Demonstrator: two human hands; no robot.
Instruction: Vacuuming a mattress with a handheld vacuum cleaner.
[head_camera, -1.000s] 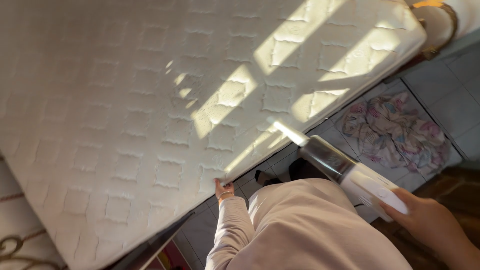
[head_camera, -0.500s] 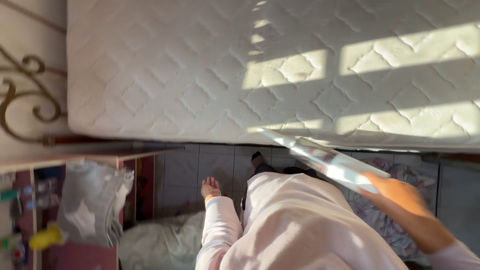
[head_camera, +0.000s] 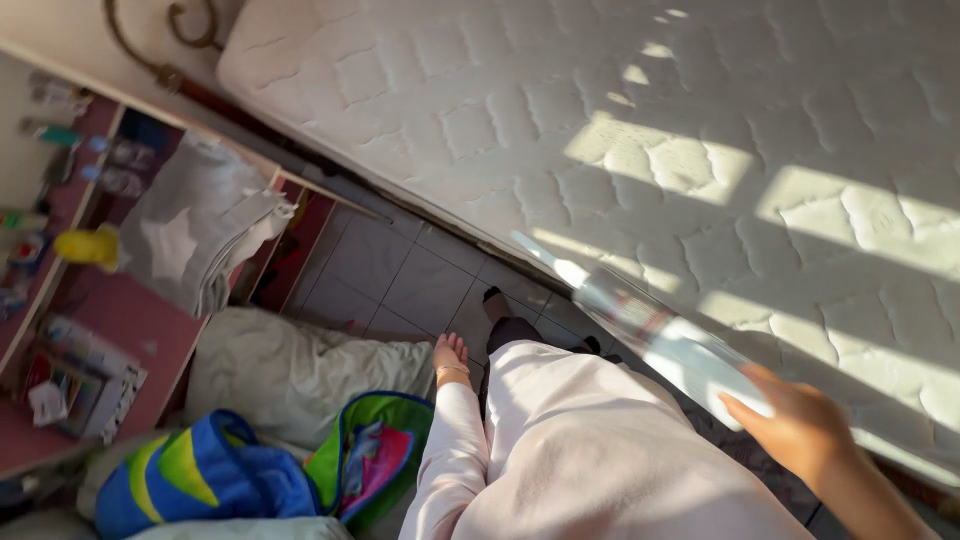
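My right hand (head_camera: 800, 425) grips the handle of a white and clear handheld vacuum (head_camera: 650, 325), which is blurred. Its nozzle points toward the near edge of a white quilted mattress (head_camera: 560, 130) crossed by bands of sunlight. My left hand (head_camera: 450, 355) hangs beside my leg in a pale pink sleeve, fingers apart and holding nothing. It is above the tiled floor (head_camera: 400, 280). One foot in a dark shoe (head_camera: 495, 300) shows below the mattress edge.
A pink shelf unit (head_camera: 120, 340) at the left holds small bottles, a yellow object (head_camera: 85, 245) and a grey folded cloth (head_camera: 200, 230). White bedding (head_camera: 290, 370) and a blue, yellow and green bundle (head_camera: 230, 470) lie on the floor. A dark iron scroll (head_camera: 180, 30) stands at the mattress head.
The view has swung along the mattress to its left end, bringing the shelf and floor bundles into sight. The vacuum stays in my right hand near the mattress edge.
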